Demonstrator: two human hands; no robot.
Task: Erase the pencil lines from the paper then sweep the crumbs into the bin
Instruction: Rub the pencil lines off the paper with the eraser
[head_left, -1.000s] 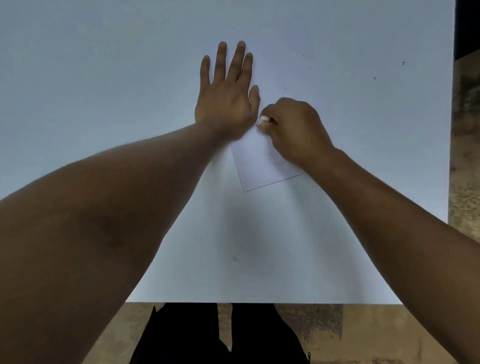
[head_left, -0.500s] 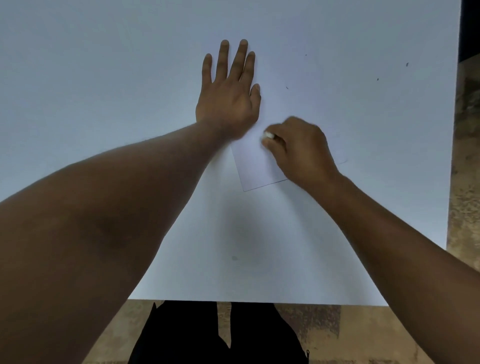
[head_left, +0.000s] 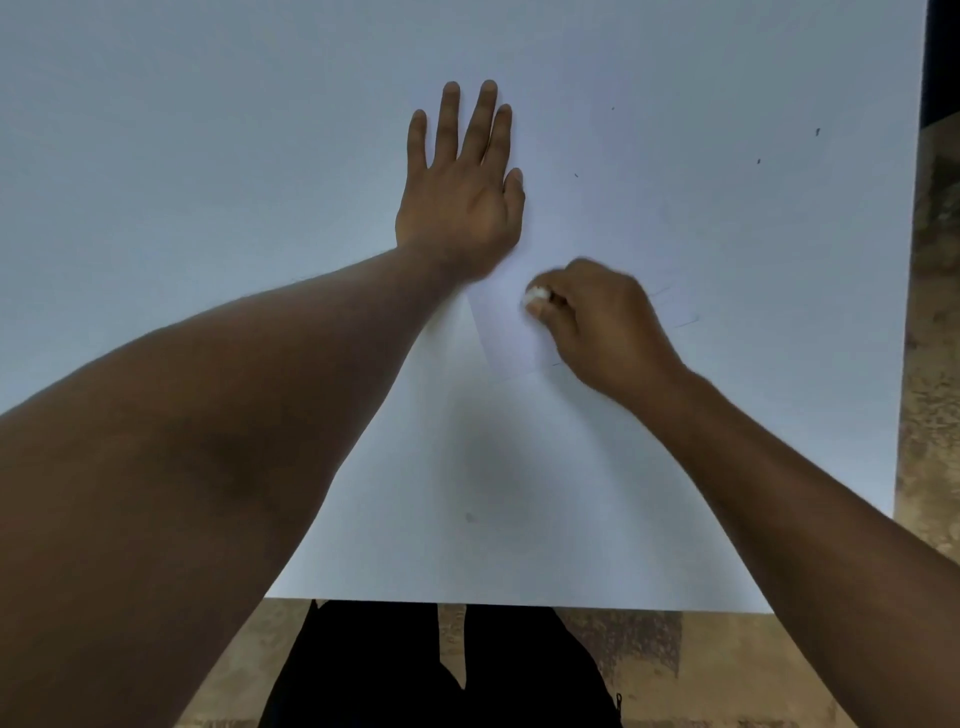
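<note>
A white sheet of paper (head_left: 506, 338) lies on a white table (head_left: 208, 156), its near left corner showing below my hands. My left hand (head_left: 460, 202) presses flat on the paper's far left part, fingers spread. My right hand (head_left: 597, 322) is closed around a small white eraser (head_left: 536, 297), held against the paper near its middle. Faint pencil strokes (head_left: 685, 322) show to the right of my right hand. The right hand is blurred. No bin is in view.
Small dark crumbs (head_left: 758, 161) dot the table at the far right, and a faint smudge (head_left: 470, 517) sits near the front. The table's front edge (head_left: 519, 603) runs above a mottled brown floor (head_left: 930, 312). My dark trousers (head_left: 441, 670) are below the edge.
My right hand has slid the eraser toward me and slightly right across the paper. The left hand has stayed flat in place.
</note>
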